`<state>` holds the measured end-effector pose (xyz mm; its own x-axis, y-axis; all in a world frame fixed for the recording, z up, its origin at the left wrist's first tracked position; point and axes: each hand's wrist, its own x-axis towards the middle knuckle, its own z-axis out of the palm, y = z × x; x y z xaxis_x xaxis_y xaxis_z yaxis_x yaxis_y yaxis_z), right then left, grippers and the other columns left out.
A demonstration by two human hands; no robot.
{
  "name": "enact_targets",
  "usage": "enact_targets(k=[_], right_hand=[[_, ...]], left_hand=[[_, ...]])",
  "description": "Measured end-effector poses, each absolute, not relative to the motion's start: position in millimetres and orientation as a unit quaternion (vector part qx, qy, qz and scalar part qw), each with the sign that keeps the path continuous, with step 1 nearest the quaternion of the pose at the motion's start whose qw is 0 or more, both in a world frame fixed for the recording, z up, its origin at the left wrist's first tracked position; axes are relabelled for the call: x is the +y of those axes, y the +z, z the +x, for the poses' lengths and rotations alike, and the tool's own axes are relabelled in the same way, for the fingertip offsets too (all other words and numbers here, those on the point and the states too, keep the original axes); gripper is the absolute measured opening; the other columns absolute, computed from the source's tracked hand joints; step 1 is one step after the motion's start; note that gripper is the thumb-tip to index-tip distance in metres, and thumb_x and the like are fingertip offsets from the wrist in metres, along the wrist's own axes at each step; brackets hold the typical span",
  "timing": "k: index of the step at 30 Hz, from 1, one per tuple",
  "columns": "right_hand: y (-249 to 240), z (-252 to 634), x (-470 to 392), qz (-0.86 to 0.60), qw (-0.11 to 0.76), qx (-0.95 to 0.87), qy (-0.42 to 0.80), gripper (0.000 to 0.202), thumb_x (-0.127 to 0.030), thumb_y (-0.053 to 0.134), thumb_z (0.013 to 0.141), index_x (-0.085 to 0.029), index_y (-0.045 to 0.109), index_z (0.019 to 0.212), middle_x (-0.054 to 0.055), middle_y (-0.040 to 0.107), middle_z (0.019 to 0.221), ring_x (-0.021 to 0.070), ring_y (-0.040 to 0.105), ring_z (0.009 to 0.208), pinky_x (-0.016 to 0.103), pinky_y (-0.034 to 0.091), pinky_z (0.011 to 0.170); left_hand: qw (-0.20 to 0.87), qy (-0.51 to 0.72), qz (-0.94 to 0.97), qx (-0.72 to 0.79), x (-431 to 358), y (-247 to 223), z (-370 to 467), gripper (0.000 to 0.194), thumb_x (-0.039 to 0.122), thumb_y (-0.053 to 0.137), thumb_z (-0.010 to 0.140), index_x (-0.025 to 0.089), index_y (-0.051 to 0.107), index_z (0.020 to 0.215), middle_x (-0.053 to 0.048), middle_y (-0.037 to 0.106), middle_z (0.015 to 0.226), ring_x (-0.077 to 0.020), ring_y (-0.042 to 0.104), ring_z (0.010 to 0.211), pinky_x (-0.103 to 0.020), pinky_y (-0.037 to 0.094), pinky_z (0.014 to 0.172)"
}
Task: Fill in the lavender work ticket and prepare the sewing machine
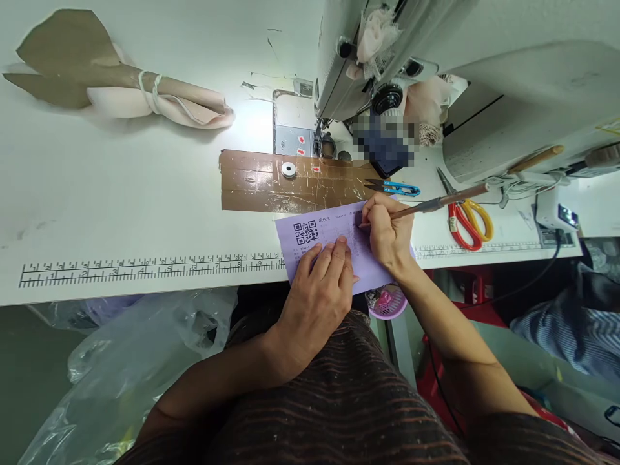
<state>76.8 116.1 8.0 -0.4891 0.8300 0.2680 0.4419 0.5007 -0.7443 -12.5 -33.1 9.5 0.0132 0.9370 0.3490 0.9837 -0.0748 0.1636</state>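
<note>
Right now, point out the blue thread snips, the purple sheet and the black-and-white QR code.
Blue thread snips (403, 189): head view, handle.
Purple sheet (371, 274): head view, lower part.
QR code (306, 233): head view, middle.

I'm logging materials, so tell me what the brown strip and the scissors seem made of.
The brown strip looks like glossy plastic tape, from its creases and highlights. The scissors show greyish, likely metal blades and smooth red and yellow handles, probably plastic by their sheen.

Small print on the purple paper (339, 268) is too tiny to read, & the left hand (320, 284) hides pt of it. Dark thing (385, 145) near the sewing machine (484, 97) is blurred. Machine's cut off at pic's top.
</note>
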Motion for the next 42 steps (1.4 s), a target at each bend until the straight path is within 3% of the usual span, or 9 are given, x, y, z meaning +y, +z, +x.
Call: enact_targets(k=[11, 16, 19, 24, 29, 34, 37, 42], right_hand=[[4.2, 78.4, 115.1, -0.406, 0.343, -0.799, 0.282, 0.027, -0.018, 0.039, 0.084, -0.023, 0.038, 0.058, -0.001, 0.042, 0.055, 0.0145, 0.042, 0.053, 0.031, 0.035, 0.056], [7.4, 79.4, 113.7, -0.365, 0.427, -0.767, 0.31, 0.018, -0.026, 0.045, 0.094, -0.023, 0.057, 0.081, 0.001, 0.058, 0.074, 0.0158, 0.053, 0.065, 0.032, 0.043, 0.063], [12.7, 80.2, 110.4, -0.298, 0.381, -0.794, 0.368, 0.012, -0.03, 0.054, 0.095, -0.022, 0.064, 0.095, 0.002, 0.065, 0.085, 0.015, 0.058, 0.072, 0.03, 0.046, 0.065], [18.7, 81.8, 106.6, -0.176, 0.252, -0.856, 0.417, 0.025, -0.021, 0.043, 0.093, -0.019, 0.066, 0.084, 0.001, 0.067, 0.077, 0.0131, 0.06, 0.065, 0.028, 0.046, 0.059], [17.7, 80.7, 109.4, -0.188, 0.249, -0.864, 0.394, 0.022, -0.016, 0.038, 0.083, -0.02, 0.057, 0.073, -0.001, 0.063, 0.068, 0.0122, 0.054, 0.057, 0.027, 0.043, 0.055], [15.8, 83.3, 112.7, -0.145, 0.234, -0.883, 0.381, 0.02, -0.014, 0.039, 0.082, -0.02, 0.054, 0.072, -0.002, 0.059, 0.065, 0.0117, 0.051, 0.055, 0.026, 0.041, 0.053], [12.6, 81.5, 108.1, -0.17, 0.262, -0.884, 0.348, 0.02, -0.015, 0.038, 0.084, -0.021, 0.052, 0.071, -0.002, 0.056, 0.065, 0.0123, 0.049, 0.055, 0.027, 0.041, 0.054], [9.4, 79.5, 106.9, -0.307, 0.383, -0.833, 0.257, 0.004, -0.025, 0.051, 0.093, -0.024, 0.054, 0.095, -0.001, 0.056, 0.077, 0.0139, 0.051, 0.063, 0.028, 0.043, 0.058]], left_hand=[[0.063, -0.194, -0.711, -0.673, -33.4, 10.4, -12.8, 0.032, 0.024, 0.054, 0.1, 0.003, 0.067, 0.122, -0.016, 0.065, 0.132, -0.025, 0.066, 0.111, -0.039, 0.053, 0.1], [0.062, -0.197, -0.699, -0.685, -35.5, 9.9, -7.8, 0.032, 0.022, 0.055, 0.099, 0.002, 0.066, 0.122, -0.018, 0.065, 0.131, -0.0271, 0.065, 0.115, -0.04, 0.053, 0.103], [0.074, -0.208, -0.693, -0.686, -37.3, 6.9, -5.5, 0.03, 0.018, 0.055, 0.098, 0.0, 0.066, 0.119, -0.019, 0.068, 0.123, -0.0281, 0.066, 0.114, -0.04, 0.053, 0.104], [0.102, -0.227, -0.707, -0.662, -38.5, 1.9, -8.8, 0.028, 0.008, 0.056, 0.093, -0.001, 0.066, 0.118, -0.017, 0.07, 0.121, -0.0267, 0.068, 0.11, -0.039, 0.052, 0.106], [0.093, -0.219, -0.712, -0.66, -37.8, 5.6, -12.2, 0.026, 0.008, 0.053, 0.095, 0.0, 0.067, 0.115, -0.018, 0.07, 0.121, -0.0245, 0.069, 0.105, -0.036, 0.056, 0.093], [0.086, -0.213, -0.716, -0.659, -38.1, 8.6, -12.8, 0.025, 0.014, 0.053, 0.098, 0.002, 0.068, 0.115, -0.018, 0.07, 0.121, -0.0243, 0.069, 0.105, -0.035, 0.055, 0.092], [0.077, -0.208, -0.717, -0.661, -37.9, 9.0, -13.0, 0.027, 0.015, 0.053, 0.099, 0.002, 0.067, 0.116, -0.018, 0.07, 0.121, -0.0245, 0.069, 0.105, -0.036, 0.056, 0.091], [0.066, -0.198, -0.718, -0.664, -38.2, 12.7, -13.5, 0.029, 0.022, 0.057, 0.098, 0.003, 0.067, 0.117, -0.017, 0.069, 0.122, -0.0236, 0.068, 0.107, -0.035, 0.056, 0.094]])
